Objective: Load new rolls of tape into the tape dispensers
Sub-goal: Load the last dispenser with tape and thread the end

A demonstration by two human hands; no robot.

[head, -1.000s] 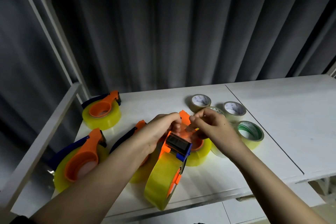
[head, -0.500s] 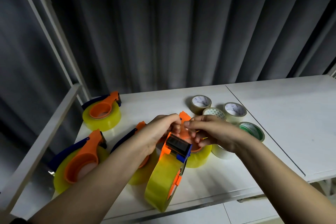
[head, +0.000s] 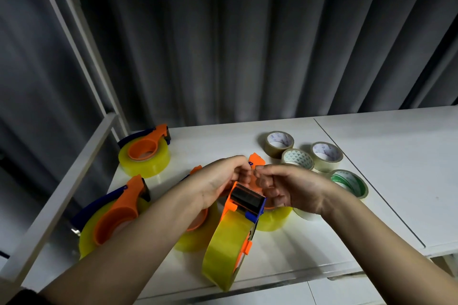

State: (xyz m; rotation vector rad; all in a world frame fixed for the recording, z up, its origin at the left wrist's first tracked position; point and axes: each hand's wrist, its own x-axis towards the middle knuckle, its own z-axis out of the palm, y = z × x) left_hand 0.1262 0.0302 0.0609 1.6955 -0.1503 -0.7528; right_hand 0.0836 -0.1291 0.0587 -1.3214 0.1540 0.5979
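Note:
An orange and blue tape dispenser (head: pixel 246 202) loaded with a big yellow tape roll (head: pixel 226 249) is held upright above the table's front edge. My left hand (head: pixel 218 182) grips its upper end from the left. My right hand (head: pixel 285 188) has its fingers curled at the dispenser's top from the right, thumb tip meeting my left fingers; what they pinch there is hidden. Another loaded dispenser (head: pixel 272 218) lies partly hidden behind my hands.
Loaded dispensers lie at the back left (head: pixel 145 153), front left (head: pixel 111 213) and under my left forearm (head: pixel 198 233). Several loose tape rolls (head: pixel 322 156) sit right of my hands, one with a green core (head: pixel 349 182). White table (head: pixel 384 156), metal frame (head: pixel 62 176) at left.
My right hand has dropped from a raised pinch above the dispenser and turned over, closing its fingers against the dispenser's top. My left hand and the dispenser stayed put.

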